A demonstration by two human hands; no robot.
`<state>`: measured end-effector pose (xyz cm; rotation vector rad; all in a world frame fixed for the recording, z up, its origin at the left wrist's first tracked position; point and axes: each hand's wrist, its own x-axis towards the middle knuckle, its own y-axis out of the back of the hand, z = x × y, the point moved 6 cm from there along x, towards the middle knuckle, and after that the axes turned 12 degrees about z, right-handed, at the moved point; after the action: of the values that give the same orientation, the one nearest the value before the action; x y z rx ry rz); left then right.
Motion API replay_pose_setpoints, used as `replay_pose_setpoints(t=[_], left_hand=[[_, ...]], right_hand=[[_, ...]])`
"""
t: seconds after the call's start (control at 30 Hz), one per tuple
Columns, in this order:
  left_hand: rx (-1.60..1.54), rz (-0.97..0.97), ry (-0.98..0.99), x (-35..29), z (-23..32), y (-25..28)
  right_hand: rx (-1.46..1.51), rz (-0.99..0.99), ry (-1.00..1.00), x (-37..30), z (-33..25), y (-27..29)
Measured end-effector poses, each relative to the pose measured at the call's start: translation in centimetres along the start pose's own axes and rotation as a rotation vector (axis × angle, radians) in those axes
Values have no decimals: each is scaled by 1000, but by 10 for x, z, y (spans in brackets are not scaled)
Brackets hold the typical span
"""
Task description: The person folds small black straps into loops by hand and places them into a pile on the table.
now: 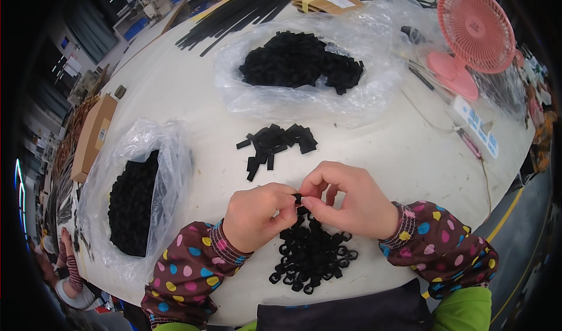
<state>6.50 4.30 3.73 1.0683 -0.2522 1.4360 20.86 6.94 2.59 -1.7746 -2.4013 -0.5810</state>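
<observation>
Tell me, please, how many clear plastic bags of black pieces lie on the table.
2: the left bag near the cardboard box, and the far bag beyond the short black strips. Others may be hidden.

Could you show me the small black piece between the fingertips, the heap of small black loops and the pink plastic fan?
Small black piece [297, 199]: head view, its exposed middle.
Heap of small black loops [311, 249]: head view, middle of the heap.
Pink plastic fan [475, 28]: head view, centre of its grille.

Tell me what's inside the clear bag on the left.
A heap of small black pieces shows inside the bag. Only the uppermost can be seen; they cover whatever lies deeper, and the bag's bottom.
</observation>
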Motion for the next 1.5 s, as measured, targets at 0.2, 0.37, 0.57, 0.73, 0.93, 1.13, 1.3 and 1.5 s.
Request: replay_pose_setpoints(t=[0.2, 0.37, 0.57, 0.73, 0.93, 1.13, 1.3, 1.5], left_hand=[[117, -76, -199, 0, 7, -4], [-279, -225, 490, -6, -17, -12], [-1208, -334, 1143, -18, -26, -27], [-1275, -369, 1130, -24, -26, -29], [-1247, -374, 1130, -21, -23, -27], [-959, -222, 1022, -16, -27, -25], [-466, -57, 734, -9, -23, -13], [69, -2, 173, 0, -3, 0]], right_hand=[[22, -29, -29, 2, 1, 0], [24, -138, -121, 2, 9, 0], [518, -189, -411, -1, 18, -5], [651, -290, -569, -6, 12, -14], [634, -305, -554, -8, 15, -16], [455, -172, -400, -3, 21, -10], [98, 15, -86, -2, 10, -7], [113, 43, -95, -4, 2, -3]])
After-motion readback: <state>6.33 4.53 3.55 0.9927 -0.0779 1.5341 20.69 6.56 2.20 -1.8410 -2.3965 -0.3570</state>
